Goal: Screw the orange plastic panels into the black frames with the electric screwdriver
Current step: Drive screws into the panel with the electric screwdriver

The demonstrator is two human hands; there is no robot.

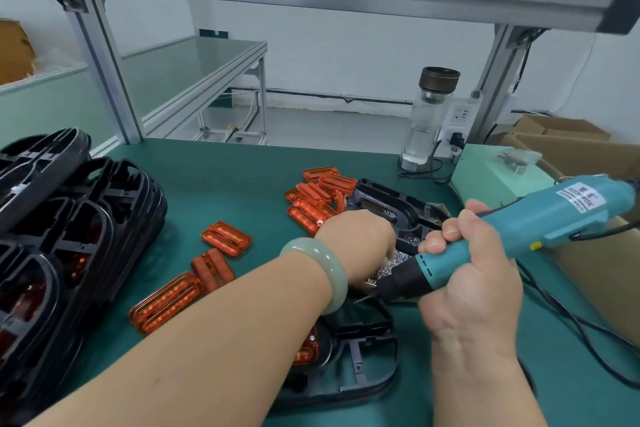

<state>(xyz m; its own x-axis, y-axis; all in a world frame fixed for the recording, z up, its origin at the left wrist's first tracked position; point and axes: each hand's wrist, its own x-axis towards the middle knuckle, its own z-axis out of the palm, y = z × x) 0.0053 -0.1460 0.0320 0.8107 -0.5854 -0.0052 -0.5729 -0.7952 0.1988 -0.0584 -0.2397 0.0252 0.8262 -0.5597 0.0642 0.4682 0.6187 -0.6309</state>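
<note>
Digging among the screws for one to pinch, left hand fingers hidden, we are clenching the electric screwdriver in our right hand.

You work at a factory assembly station, green-matted counter, aluminium-profile racking, stacked black frames, loose orange panels, cardboard boxes.

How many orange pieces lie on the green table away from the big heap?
3, in a row beside the left forearm: farthest panel, middle panel, nearest panel. Some look stacked, so more may be hidden.
</note>
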